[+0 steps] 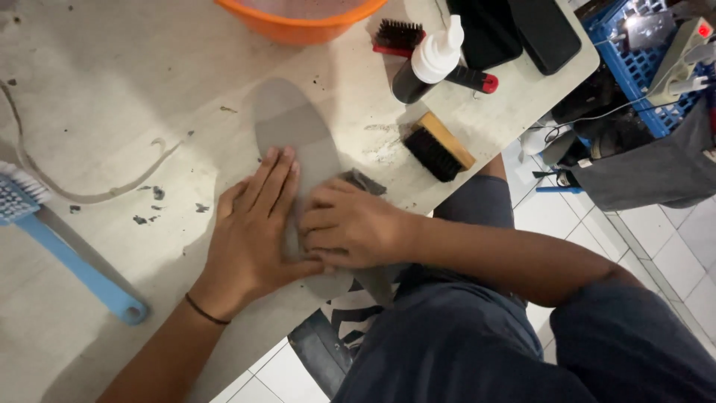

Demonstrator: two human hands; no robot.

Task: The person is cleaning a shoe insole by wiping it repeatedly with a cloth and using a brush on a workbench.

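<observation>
The grey insole [294,138] lies flat on the dirty counter [112,89]. The left hand [250,231] presses it down with flat, open fingers. The right hand [350,224] holds a small grey cloth [363,181] and rubs it. Brushes wait nearby.

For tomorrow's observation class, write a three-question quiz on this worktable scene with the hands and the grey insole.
1. True or false: both hands, the left hand and the right hand, press on the grey insole.
2. Which brush lies nearest the right hand? A. blue-handled brush B. wooden-backed brush C. red-handled brush
3. Fill in: the basin at the table's far edge is ____ in colour.

Key: 1 true; 2 B; 3 orange.
</observation>
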